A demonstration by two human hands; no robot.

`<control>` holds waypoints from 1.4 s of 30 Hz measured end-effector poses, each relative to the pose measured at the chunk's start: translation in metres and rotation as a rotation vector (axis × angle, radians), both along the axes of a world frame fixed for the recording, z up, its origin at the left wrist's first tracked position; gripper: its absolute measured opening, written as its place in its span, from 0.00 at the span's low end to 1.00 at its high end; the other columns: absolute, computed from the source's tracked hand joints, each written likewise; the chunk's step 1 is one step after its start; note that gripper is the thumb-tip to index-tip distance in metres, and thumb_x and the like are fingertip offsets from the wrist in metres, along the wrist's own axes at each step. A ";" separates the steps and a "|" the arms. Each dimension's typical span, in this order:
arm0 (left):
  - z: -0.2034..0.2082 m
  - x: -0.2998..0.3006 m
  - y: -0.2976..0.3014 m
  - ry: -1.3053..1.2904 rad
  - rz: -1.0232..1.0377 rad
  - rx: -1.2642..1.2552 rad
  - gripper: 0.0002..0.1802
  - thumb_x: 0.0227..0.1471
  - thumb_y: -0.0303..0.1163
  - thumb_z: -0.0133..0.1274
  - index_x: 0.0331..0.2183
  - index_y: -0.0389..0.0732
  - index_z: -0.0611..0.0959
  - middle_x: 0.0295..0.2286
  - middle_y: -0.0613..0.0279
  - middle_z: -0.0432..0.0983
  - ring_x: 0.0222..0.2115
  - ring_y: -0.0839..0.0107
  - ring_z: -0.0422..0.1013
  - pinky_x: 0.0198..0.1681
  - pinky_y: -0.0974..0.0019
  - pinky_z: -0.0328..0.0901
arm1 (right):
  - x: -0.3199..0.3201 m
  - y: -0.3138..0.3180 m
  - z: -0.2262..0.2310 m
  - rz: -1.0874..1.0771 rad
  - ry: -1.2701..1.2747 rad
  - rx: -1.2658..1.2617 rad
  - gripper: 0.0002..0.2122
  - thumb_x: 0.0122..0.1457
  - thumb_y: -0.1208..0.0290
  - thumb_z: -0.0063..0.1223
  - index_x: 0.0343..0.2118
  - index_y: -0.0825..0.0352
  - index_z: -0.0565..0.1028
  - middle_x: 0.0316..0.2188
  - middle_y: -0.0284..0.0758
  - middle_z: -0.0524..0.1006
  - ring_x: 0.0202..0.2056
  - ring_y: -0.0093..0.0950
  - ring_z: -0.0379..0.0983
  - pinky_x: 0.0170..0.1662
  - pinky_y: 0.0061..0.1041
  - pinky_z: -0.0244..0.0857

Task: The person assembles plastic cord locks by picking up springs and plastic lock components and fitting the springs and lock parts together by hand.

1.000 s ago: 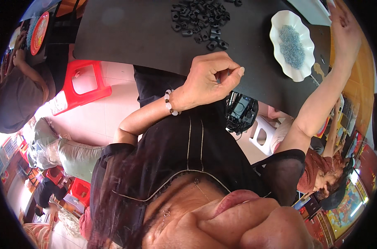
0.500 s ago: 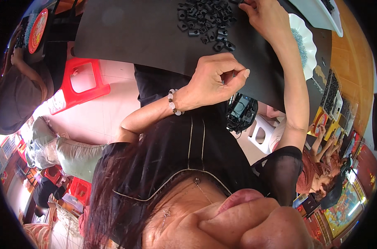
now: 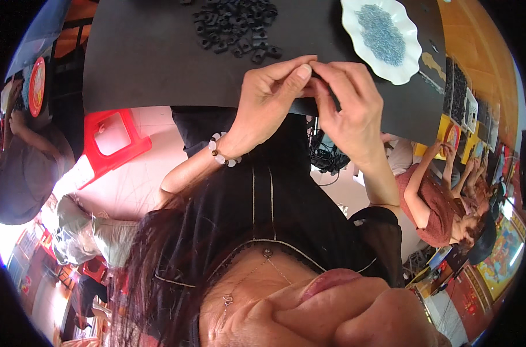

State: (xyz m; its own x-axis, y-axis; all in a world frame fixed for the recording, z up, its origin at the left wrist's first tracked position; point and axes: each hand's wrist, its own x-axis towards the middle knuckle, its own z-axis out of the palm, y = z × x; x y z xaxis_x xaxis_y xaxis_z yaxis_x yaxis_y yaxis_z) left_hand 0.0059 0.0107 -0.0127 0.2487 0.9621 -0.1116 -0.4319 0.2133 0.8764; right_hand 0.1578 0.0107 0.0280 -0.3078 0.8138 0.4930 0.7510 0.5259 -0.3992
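Observation:
My left hand (image 3: pixel 264 103), with a bead bracelet on its wrist, is closed in a pinch above the front edge of the dark table (image 3: pixel 153 69). My right hand (image 3: pixel 351 103) meets it there, its thumb and fingers also pinched. The fingertips of both hands touch; whatever is between them is hidden or too small to make out. Just beyond my hands lies a heap of small black plastic parts (image 3: pixel 231 28) with holes in them. To the right, a white wavy-rimmed dish (image 3: pixel 412 68) holds many tiny blue-grey pieces (image 3: pixel 383 36).
A tan patch (image 3: pixel 434 65) and small scraps mark the table's right side. Left below the table edge stands a red plastic stool (image 3: pixel 137 144). A dark device with cables (image 3: pixel 329 155) sits under the table. Other people work at right, near a yellow tray (image 3: pixel 420 150), and at left.
My right hand has come back from beyond the heap and joined my left hand, which has risen slightly. The view has shifted, so the whole dish now shows.

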 end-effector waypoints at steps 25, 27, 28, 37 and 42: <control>0.007 0.002 -0.008 0.129 -0.029 0.050 0.15 0.55 0.29 0.58 0.44 0.33 0.81 0.29 0.62 0.79 0.28 0.79 0.75 0.35 0.77 0.70 | 0.099 0.052 0.000 -0.245 -0.349 -0.194 0.05 0.56 0.71 0.52 0.34 0.63 0.77 0.27 0.37 0.75 0.36 0.38 0.72 0.37 0.36 0.67; 0.006 0.001 -0.009 0.133 -0.021 0.055 0.15 0.55 0.28 0.58 0.44 0.33 0.81 0.29 0.62 0.79 0.28 0.79 0.74 0.34 0.77 0.70 | 0.100 0.054 0.000 -0.222 -0.357 -0.206 0.05 0.57 0.72 0.52 0.34 0.62 0.77 0.28 0.37 0.75 0.36 0.38 0.72 0.37 0.36 0.67; 0.005 0.000 -0.009 0.142 -0.011 0.063 0.15 0.55 0.28 0.58 0.45 0.34 0.81 0.29 0.62 0.79 0.28 0.79 0.74 0.35 0.77 0.70 | 0.100 0.055 0.000 -0.203 -0.367 -0.219 0.05 0.57 0.72 0.51 0.35 0.62 0.77 0.29 0.36 0.76 0.36 0.39 0.72 0.38 0.36 0.67; 0.005 -0.001 -0.009 0.139 -0.003 0.082 0.17 0.54 0.20 0.49 0.47 0.33 0.79 0.35 0.59 0.78 0.32 0.79 0.73 0.38 0.75 0.69 | 0.104 0.060 0.006 -0.150 -0.242 -0.249 0.06 0.56 0.72 0.53 0.35 0.61 0.78 0.29 0.36 0.75 0.35 0.36 0.72 0.37 0.34 0.67; 0.009 0.001 -0.009 0.125 -0.021 0.053 0.18 0.53 0.19 0.49 0.47 0.32 0.78 0.35 0.58 0.78 0.33 0.79 0.73 0.39 0.75 0.69 | 0.099 0.062 0.006 -0.131 -0.286 -0.196 0.05 0.56 0.72 0.53 0.35 0.61 0.79 0.28 0.35 0.76 0.35 0.35 0.73 0.37 0.34 0.67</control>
